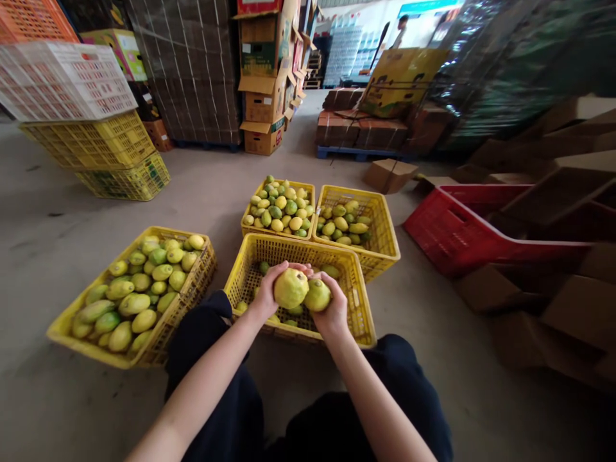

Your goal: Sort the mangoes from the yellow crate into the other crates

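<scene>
My left hand (pixel 266 292) is closed round a large yellow-green lemon (pixel 290 289). A smaller, greener lemon (pixel 318 296) sits in my right hand (pixel 336 312), its fingers wrapped about the outer side. Both hands are close together, and the two lemons nearly touch. They are held above a yellow plastic crate (pixel 362 301) between my knees, in which several lemons lie on the bottom. My forearms and the held fruit hide part of that crate's inside.
To the left stands a yellow crate (pixel 91 353) full of lemons. Beyond the middle crate are a heaped crate (pixel 245 232) and a part-filled one (pixel 385 237). A red crate (pixel 436 234) with cardboard is at right; stacked crates (pixel 91 144) stand far left. A person (pixel 401 32) is in the background.
</scene>
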A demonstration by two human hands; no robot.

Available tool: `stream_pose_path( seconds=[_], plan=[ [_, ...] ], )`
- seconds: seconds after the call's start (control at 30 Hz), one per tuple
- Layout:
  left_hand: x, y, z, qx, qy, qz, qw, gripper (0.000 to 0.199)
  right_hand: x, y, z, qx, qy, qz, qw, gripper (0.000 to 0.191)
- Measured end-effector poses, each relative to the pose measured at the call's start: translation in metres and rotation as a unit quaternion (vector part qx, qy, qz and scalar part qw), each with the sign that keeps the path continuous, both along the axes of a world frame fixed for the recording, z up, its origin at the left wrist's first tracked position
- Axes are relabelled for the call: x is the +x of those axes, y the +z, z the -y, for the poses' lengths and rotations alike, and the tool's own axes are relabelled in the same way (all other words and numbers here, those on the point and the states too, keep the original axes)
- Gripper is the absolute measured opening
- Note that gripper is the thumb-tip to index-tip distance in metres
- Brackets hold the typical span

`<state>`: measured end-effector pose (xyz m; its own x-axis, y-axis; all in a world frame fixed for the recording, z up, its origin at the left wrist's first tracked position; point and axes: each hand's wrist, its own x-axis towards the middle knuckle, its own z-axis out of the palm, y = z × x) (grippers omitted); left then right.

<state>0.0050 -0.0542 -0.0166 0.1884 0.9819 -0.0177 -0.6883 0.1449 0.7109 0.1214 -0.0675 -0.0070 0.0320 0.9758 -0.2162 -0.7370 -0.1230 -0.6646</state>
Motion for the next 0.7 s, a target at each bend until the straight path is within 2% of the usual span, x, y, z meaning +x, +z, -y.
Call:
stream_pose_path(
  seconds=[0.17, 0.33, 0.5, 0.7],
  plan=[
    [0.005, 0.008, 0.001, 0.038, 0.0, -0.018, 0.999, 0.039, 0.002, -0.001, -0.003, 0.036, 0.025, 0.047, 0.998, 0.016],
    [0.003, 0.011, -0.002, 0.085, -0.003, -0.018, 0.996, 0.039, 0.006, -0.001, -0.003, 0.067, 0.049, 0.079, 0.993, 0.022],
    [0.002, 0.006, -0.005, 0.097, 0.012, -0.035, 0.995, 0.038, 0.006, 0.001, 0.0, 0.094, 0.065, 0.088, 0.99, 0.026],
    [0.0, 0.003, -0.009, 0.071, 0.021, -0.011, 0.997, 0.036, 0.004, -0.001, 0.001, 0.118, 0.066, 0.087, 0.987, 0.028]
  ],
)
